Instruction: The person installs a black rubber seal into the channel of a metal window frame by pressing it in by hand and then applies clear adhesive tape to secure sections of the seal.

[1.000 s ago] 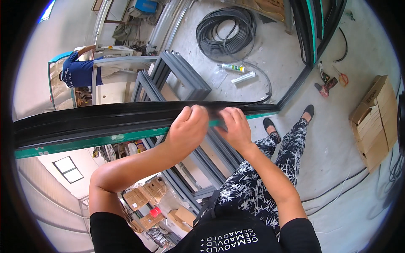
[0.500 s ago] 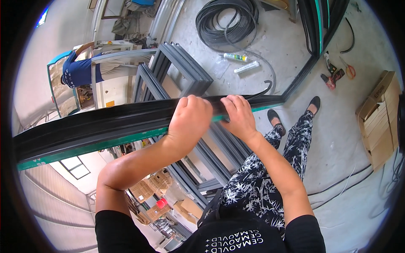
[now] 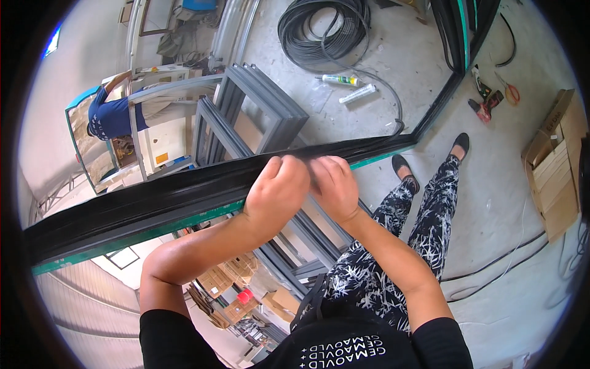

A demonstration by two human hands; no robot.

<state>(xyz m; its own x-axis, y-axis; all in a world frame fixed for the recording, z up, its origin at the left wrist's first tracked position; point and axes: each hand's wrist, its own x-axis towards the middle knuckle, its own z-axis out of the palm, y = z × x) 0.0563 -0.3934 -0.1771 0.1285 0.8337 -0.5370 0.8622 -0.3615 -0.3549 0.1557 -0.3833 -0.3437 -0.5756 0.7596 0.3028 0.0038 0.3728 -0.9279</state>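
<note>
- Black, long profiled frame bar (image 3: pixel 153 206), edged along the person's side with a green strip (image 3: pixel 203 215); it crosses in front of the body, directly under both hands.
- Long axis: from the far left rim of view, slanting away rightward to a corner (image 3: pixel 414 139). A second black bar (image 3: pixel 439 107) continues beyond it, away from the person.
- Left bare hand (image 3: pixel 278 194): knuckles up, fingers curled over the bar. Fingertips hidden; cannot tell whether they grasp it or only press.
- Right bare hand (image 3: pixel 335 189): just beside the left, farther along the axis, so nearer the corner. Fingers bent down to the bar, blurred; cannot tell if anything is pinched.
- Key relation: thin black flexible cord (image 3: pixel 388 90) arrives from the far side and meets the bar near the corner, to the right of both hands. Right hand is the closer one. Whether the cord runs along the bar as far as the fingers, cannot tell.
- Cord trails across the floor from a loose black coil (image 3: pixel 294 37), beyond the bar.
- Beyond the bar, left of the cord: stacked grey metal frames (image 3: pixel 295 120).
- Right, well apart from the hands: red-and-black power drill (image 3: pixel 485 109), orange-handled scissors (image 3: pixel 512 94).
</note>
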